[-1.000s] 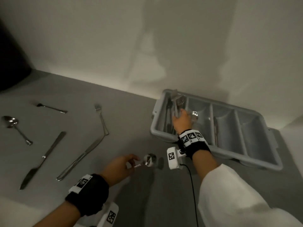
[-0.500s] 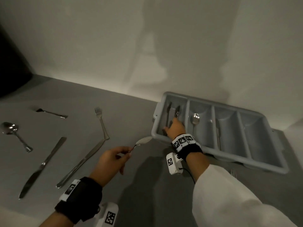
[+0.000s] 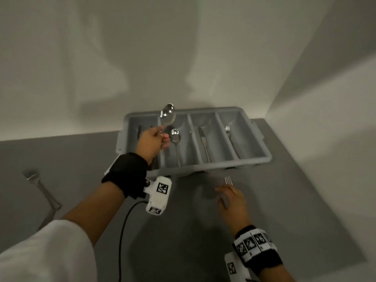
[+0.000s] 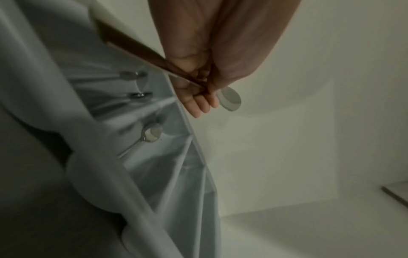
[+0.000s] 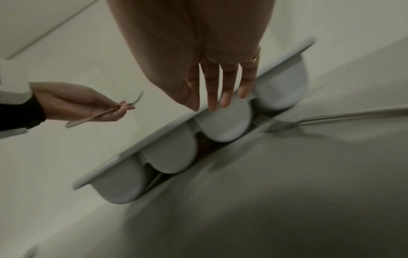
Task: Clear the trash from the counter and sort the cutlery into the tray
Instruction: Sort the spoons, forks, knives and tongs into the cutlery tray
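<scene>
The grey four-compartment cutlery tray [image 3: 254, 159] stands against the wall. My left hand [image 3: 160, 139] pinches a spoon [image 3: 167, 115] by its handle and holds it bowl up over the tray's left half; the left wrist view shows the same spoon [image 4: 229, 98] in the fingers [image 4: 198, 97]. In the tray lie a spoon [image 3: 175, 136], a knife [image 3: 203, 141] and a fork [image 3: 228, 131]. My right hand [image 3: 232, 200] is open with straight fingers [image 5: 220, 87], just above a fork [image 3: 228, 180] on the counter in front of the tray; this fork [image 5: 287, 124] lies apart from the fingertips.
Another fork [image 3: 40, 188] lies on the grey counter at far left, partly behind my white sleeve [image 3: 46, 251]. White walls close the counter behind the tray and to the right. A black cable [image 3: 124, 231] hangs from the left wrist camera.
The head view swung right. My left hand carried the spoon from the counter up over the tray. My right hand left the tray's left compartment and came down over the fork in front.
</scene>
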Demonstrator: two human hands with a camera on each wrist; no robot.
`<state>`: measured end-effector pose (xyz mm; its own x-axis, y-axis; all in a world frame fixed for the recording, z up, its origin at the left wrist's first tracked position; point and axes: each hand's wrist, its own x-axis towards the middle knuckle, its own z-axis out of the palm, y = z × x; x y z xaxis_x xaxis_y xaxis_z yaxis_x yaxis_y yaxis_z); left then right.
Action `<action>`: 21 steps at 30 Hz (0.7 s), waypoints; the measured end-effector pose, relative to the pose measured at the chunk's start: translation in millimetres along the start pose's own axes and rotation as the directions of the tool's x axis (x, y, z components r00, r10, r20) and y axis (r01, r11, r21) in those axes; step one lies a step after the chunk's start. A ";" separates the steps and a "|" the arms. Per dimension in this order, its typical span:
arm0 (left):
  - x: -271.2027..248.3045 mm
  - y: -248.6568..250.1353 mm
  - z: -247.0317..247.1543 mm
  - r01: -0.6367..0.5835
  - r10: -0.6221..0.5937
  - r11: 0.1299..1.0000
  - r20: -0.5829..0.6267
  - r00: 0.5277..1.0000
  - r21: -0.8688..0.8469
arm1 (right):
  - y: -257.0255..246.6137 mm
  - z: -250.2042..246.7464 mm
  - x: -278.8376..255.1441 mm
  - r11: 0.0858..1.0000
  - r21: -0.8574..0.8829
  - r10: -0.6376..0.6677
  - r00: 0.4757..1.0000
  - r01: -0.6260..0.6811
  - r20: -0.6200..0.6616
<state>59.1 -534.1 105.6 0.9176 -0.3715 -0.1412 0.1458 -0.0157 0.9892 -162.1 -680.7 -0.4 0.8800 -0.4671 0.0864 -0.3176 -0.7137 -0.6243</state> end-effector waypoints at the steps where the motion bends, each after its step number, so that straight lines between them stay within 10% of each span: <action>1: 13.9 -3.1 11.5 0.018 -0.019 1.000 -0.004 1.000 -0.017 | 12.5 -5.4 -6.2 0.999 -0.011 0.052 0.999 -0.052 -0.009; 9: 91.9 -69.8 52.9 0.185 -0.187 0.964 -0.006 0.982 0.193 | 70.8 -34.5 -28.4 0.968 -0.053 0.241 0.968 -0.245 -0.074; 14: 88.1 -85.3 57.5 0.230 -0.247 0.698 -0.074 0.966 0.678 | 83.8 -40.6 -32.5 0.969 -0.057 0.237 0.969 -0.241 -0.071; 21: 75.1 -87.2 55.1 0.157 -0.394 0.490 0.057 0.918 0.857 | 84.5 -34.1 -27.1 0.936 -0.118 0.343 0.936 -0.333 0.077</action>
<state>94.9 -611.7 11.0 0.7635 -0.3877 -0.5165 -0.1017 -0.8619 0.4967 -224.8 -746.1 -29.1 0.7424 -0.6415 -0.1930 -0.6316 -0.5743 -0.5208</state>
